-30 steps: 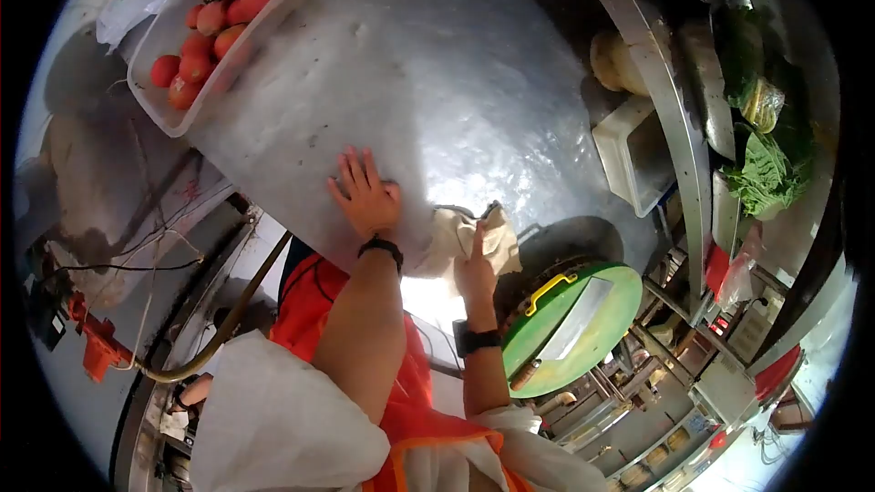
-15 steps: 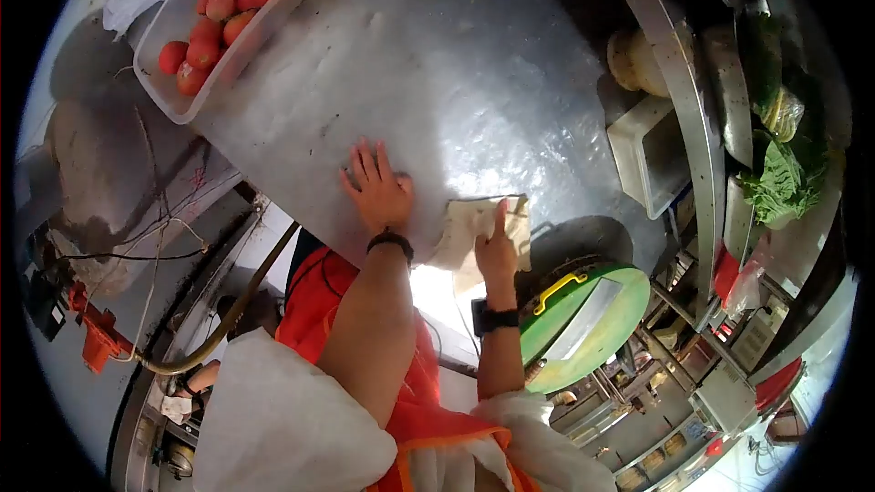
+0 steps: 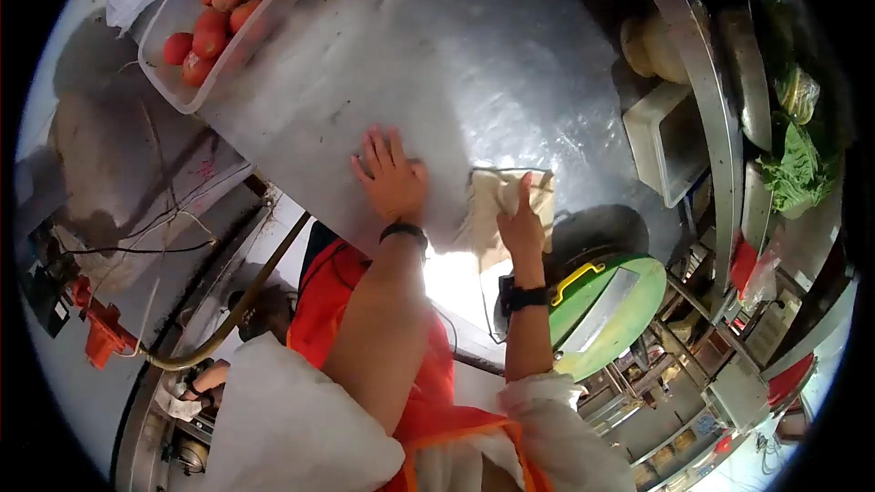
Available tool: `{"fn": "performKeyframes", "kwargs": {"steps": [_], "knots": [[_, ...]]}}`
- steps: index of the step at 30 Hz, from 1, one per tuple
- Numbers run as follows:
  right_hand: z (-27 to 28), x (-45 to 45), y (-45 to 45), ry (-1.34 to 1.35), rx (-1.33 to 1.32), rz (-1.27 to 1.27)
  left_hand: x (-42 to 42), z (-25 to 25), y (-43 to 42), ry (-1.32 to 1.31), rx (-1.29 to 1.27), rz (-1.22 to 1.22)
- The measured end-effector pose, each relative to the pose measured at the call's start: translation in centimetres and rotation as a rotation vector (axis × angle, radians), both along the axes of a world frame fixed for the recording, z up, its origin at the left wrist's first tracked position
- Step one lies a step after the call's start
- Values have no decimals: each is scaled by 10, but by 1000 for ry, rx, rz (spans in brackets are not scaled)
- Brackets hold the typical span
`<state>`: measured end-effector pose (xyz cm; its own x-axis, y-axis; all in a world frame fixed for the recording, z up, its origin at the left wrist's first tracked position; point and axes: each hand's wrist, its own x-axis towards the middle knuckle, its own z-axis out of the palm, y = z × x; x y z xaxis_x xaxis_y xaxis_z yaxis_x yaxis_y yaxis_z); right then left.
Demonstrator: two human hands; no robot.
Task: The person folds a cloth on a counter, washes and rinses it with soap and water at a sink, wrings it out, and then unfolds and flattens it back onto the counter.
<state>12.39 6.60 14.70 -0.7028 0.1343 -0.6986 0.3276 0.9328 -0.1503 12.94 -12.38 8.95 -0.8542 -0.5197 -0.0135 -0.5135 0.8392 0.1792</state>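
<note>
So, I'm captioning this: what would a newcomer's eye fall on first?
Probably the red tomatoes in a plastic tub at upper left. Next, the round green board with a knife on it, lower right; then, just right of centre, the right hand on a pale cloth.

Site: kitchen, apparently a working one rather than a home one. Evidence: broad, worn metal worktop [image 3: 401, 55]; plastic tub [image 3: 182, 100] of loose tomatoes [image 3: 210, 44] at one corner; wide-bladed knife [image 3: 597, 314] lying on a round green board [image 3: 640, 310] with a yellow handle. Leafy greens [image 3: 800, 169] beyond the metal shelf edge [image 3: 706, 82] at right; deep white tray [image 3: 645, 148] nearer the worktop. Wearer in red apron [image 3: 442, 424] with orange trim. Type of business: cannot be determined.
</note>
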Motion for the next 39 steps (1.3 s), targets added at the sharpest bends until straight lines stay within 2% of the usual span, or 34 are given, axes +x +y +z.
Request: {"fn": "performKeyframes", "kwargs": {"steps": [3,6,12,15,18,19,21,23,25,26,28,29,30,31,32,33,34,35,36,38,39], "knots": [[1,-6,-1,5,53,-1,-2,5,3,6,6,2],[-6,3,2,119,-16,27,-2,8,3,29,34,-4],[-10,23,1,127,-93,-42,7,4,3,147,11,-24],[-10,50,-13,88,-148,-61,5,13,-1,226,92,-60],[-6,88,-24,240,-291,-93,18,1,-10,327,316,-123],[0,100,-27,277,-310,-80,26,-4,-10,338,305,-153],[4,109,-27,250,-370,-123,31,-4,-14,241,427,-431],[10,117,-26,398,-573,-83,41,26,4,276,821,-562],[13,120,-23,387,-528,-124,61,0,20,164,775,-597],[-1,126,-17,358,-613,-188,66,1,24,174,774,-627],[-38,140,-7,347,-694,-262,76,4,32,-280,897,-605],[-61,147,-2,354,-815,-347,81,-3,33,-272,894,-626],[-71,150,1,359,-938,-426,82,-16,31,-368,942,-763],[-63,149,3,379,-938,-425,78,-8,32,-464,983,-900],[-55,146,5,322,-1027,-456,75,0,34,-531,908,-986],[-48,147,6,257,-1117,-488,71,7,36,-522,901,-998],[9,147,-3,392,-998,-580,67,22,38,-581,1068,-937],[29,148,-3,404,-1004,-581,62,40,39,-639,1229,-869],[43,148,-1,359,-1021,-722,59,62,42,-663,1364,-859],[51,145,-1,340,-1048,-954,53,76,47,-594,1312,-977],[56,144,2,355,-1060,-952,51,83,47,-537,1271,-1078]]}}
